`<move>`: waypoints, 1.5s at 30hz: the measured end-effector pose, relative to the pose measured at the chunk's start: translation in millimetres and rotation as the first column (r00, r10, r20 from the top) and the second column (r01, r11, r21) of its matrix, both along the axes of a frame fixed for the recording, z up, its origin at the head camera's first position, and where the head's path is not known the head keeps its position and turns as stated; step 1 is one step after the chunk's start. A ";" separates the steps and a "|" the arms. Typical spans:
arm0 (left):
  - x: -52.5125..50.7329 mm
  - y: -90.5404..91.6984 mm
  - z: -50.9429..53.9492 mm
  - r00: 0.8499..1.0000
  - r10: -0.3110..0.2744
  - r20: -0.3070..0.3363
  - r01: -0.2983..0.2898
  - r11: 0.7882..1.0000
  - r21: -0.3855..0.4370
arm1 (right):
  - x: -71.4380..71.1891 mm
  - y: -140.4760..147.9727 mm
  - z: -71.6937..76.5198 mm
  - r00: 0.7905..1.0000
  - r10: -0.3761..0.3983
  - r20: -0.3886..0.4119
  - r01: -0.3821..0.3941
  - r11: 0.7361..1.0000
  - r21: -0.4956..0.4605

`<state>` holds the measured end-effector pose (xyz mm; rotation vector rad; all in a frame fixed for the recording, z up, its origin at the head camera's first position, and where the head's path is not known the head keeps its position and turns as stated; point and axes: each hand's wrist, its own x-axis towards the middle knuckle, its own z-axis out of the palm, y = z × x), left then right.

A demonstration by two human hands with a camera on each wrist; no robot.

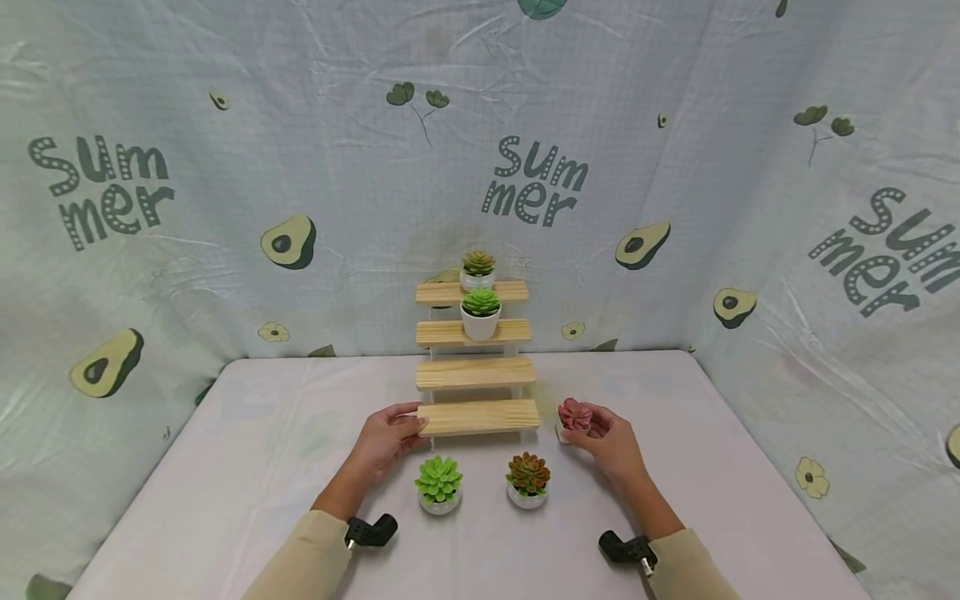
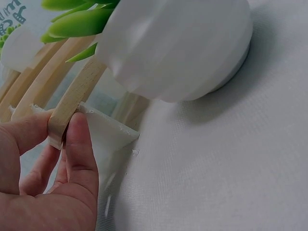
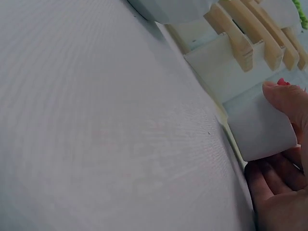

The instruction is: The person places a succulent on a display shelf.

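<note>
A tiered wooden plant stand stands mid-table. At its lowest shelf's left end, my left hand pinches the board between thumb and fingers, which the left wrist view shows closely. Right of the stand, my right hand grips a white pot with a pink-red succulent; in the right wrist view the thumb lies by the rim of the pot and fingers are round its far side. In front of the stand sit a bright green succulent and a reddish-brown succulent, both in white pots.
A green succulent occupies the second shelf from the top, and a yellowish-green succulent the top shelf. Behind the white-covered table hangs a printed cloth with avocados and lettering; more cloth flanks both sides.
</note>
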<state>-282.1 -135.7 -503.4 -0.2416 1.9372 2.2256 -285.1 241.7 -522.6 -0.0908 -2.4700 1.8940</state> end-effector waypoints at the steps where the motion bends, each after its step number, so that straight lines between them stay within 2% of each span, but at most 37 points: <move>1: 0.0 0.1 0.3 1.000 0.000 0.001 0.000 1.000 -0.002 | 0.3 0.2 0.3 1.000 -0.002 -0.002 0.002 1.000 0.004; 14: 0.0 0.0 2.3 1.000 0.000 0.007 0.000 1.000 -0.006 | 4.8 1.7 12.5 0.996 0.038 -0.086 -0.025 0.989 0.148; 19: -1.0 0.4 1.6 1.000 0.003 0.010 -0.003 1.000 -0.009 | 4.0 1.6 17.0 0.993 0.036 -0.108 -0.019 0.988 0.156; 30: -5.0 0.3 -0.3 1.000 0.008 0.020 -0.008 1.000 -0.010 | 2.9 -5.2 33.0 0.986 0.088 -0.144 -0.068 0.988 0.137; 38: -5.1 1.5 -0.3 1.000 0.009 0.023 -0.009 1.000 -0.006 | -0.5 -12.5 46.1 0.984 0.106 -0.145 -0.076 0.978 0.194; 45: -2.4 1.8 1.9 1.000 0.005 0.019 -0.005 1.000 -0.002 | -6.0 -18.9 56.7 0.970 0.145 -0.194 -0.103 0.972 0.210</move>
